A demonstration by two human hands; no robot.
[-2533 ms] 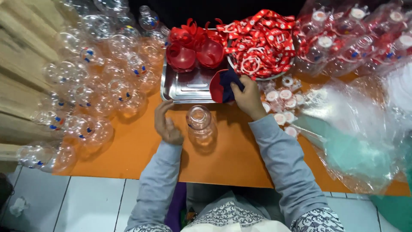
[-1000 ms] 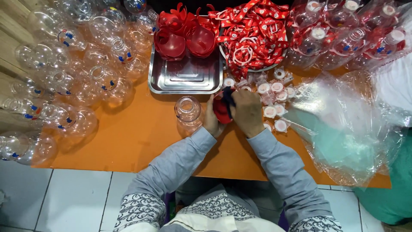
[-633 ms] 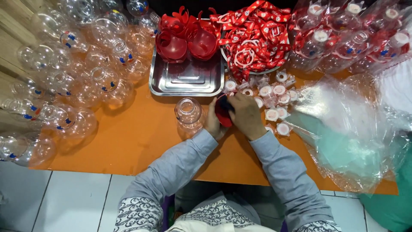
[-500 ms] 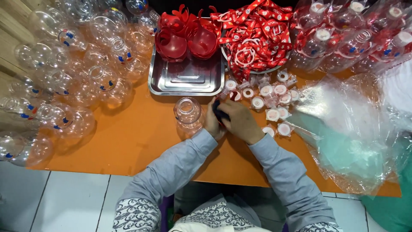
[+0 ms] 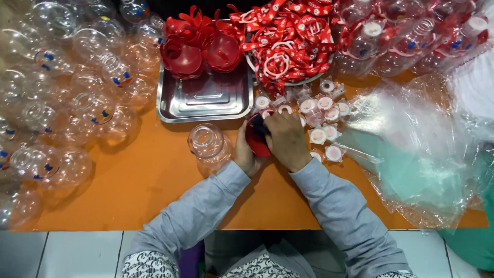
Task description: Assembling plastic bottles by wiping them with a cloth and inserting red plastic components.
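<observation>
Both hands meet over the orange table (image 5: 128,190), just in front of the steel tray (image 5: 206,98). My left hand (image 5: 246,153) and my right hand (image 5: 288,140) together grip one red plastic lid (image 5: 256,138) between them. A clear round jar (image 5: 206,143) stands open-mouthed just left of my left hand, untouched. Small white caps (image 5: 324,121) lie right of my right hand.
Many clear empty jars (image 5: 62,103) are heaped at the left. Red lids (image 5: 198,49) sit at the tray's far end, beside a bowl of red-and-white ribbon handles (image 5: 288,41). Finished jars (image 5: 401,36) and crumpled clear plastic bags (image 5: 422,149) fill the right.
My right hand took a red lid from the tray and brought it down; my left hand left the jar and joined it on the lid.
</observation>
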